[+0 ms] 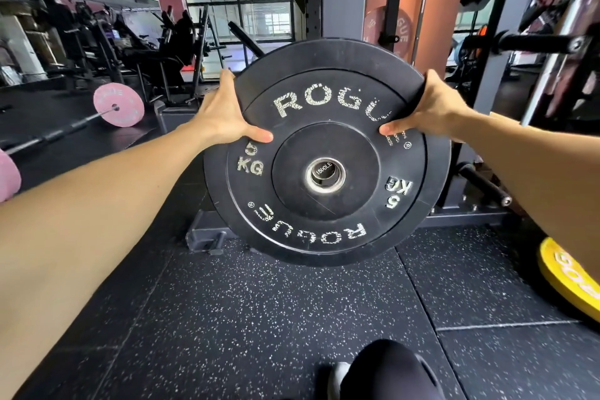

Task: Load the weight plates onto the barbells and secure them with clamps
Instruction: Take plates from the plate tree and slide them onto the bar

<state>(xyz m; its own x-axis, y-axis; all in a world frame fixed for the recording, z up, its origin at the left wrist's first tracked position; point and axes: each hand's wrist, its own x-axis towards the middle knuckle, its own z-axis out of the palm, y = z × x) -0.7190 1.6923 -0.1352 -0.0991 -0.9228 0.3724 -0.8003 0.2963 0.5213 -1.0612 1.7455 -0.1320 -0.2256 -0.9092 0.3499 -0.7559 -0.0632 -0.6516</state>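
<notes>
Speckled rubber flooring [259, 318] is seen beneath a black 5 kg plate [326, 153], held upright in mid-air before a rack. It is gripped at its upper rim by the left hand [224, 114] and right hand [428, 110]. A pink-plated barbell [118, 109] is seen on the floor at left.

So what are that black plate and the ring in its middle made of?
The plate looks like matte rubber: dull black, with worn white lettering. The ring around its hole looks like bare metal, silvery and shiny. What lies inside the plate can't be seen.

Your single head camera looks forward and down from close range, across your forearms toward the speckled floor [259, 318].
</notes>
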